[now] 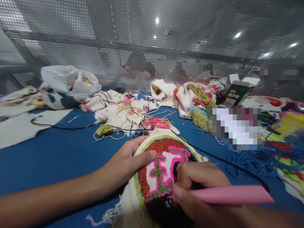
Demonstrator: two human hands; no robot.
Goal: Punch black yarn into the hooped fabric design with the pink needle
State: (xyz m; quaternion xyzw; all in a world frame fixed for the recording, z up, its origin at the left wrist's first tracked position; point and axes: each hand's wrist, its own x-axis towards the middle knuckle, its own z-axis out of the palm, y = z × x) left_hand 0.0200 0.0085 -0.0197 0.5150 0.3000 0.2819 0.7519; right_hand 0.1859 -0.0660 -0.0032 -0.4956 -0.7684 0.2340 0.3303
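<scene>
Head view, looking down at a blue counter (59, 152) that's a total yarn mess. Right at the near edge sits an embroidery hoop (159, 177) with a punch-needle piece stretched in it: rust-brown top, pink and green shapes on a cream middle, olive green around the rim, black fill at the bottom.

The left hand (125, 164) is grasping the hoop by its left rim, thumb lying flat across the stitched face, the other fingers tucked behind where I can't see them. The right hand (197, 186) is clenched around a pink punch needle (230, 194), held like a pen, handle pointing off to the right. The tip end is hidden by the fingers, right at the black patch of the piece. A black yarn strand (228, 163) runs from the hoop area out across the counter to the right.

Everything else is further back. Toward the far edge, middle, there's cream fabric (114, 110) with loose pink and yellow threads on it and a little olive yarn ball (104, 129) just in front. Far left corner has a white plastic bag (68, 79). Off to the far right there's a green carton (237, 91) with its flaps open, and a tangle of blue yarn (251, 158) along the right edge. A perforated metal screen (152, 41) stands behind the far edge.
</scene>
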